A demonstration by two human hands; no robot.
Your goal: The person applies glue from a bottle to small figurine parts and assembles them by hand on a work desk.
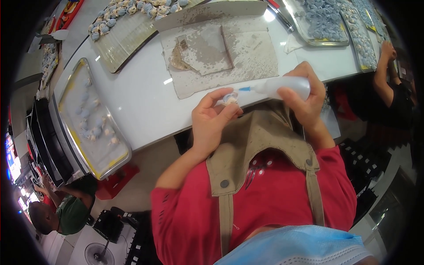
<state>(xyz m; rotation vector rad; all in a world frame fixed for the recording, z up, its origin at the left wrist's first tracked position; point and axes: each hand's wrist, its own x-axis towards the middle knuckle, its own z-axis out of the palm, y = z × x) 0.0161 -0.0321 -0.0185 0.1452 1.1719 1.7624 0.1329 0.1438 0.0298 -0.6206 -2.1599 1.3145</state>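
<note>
My left hand (208, 120) pinches a small blue-and-cream figure piece (230, 99) between thumb and fingers, just above the table's near edge. In my right hand (309, 99) is a translucent white squeeze bottle (289, 84), tipped on its side with fingers and thumb wrapped round it. Its narrow blue nozzle (245, 88) points left at the piece, with a small gap seemingly left between them. Details of the piece are partly hidden by my fingers. Beyond both hands, a stained cardboard sheet (258, 57) lies on the white table (145, 119).
A metal tray (126, 158) with scattered pieces sits at the left. A board (117, 52) bearing many pieces lies at the far left. Another tray (327, 43), heaped with blue pieces, stands far right. Co-workers are at the right (388, 84) and lower left (73, 210).
</note>
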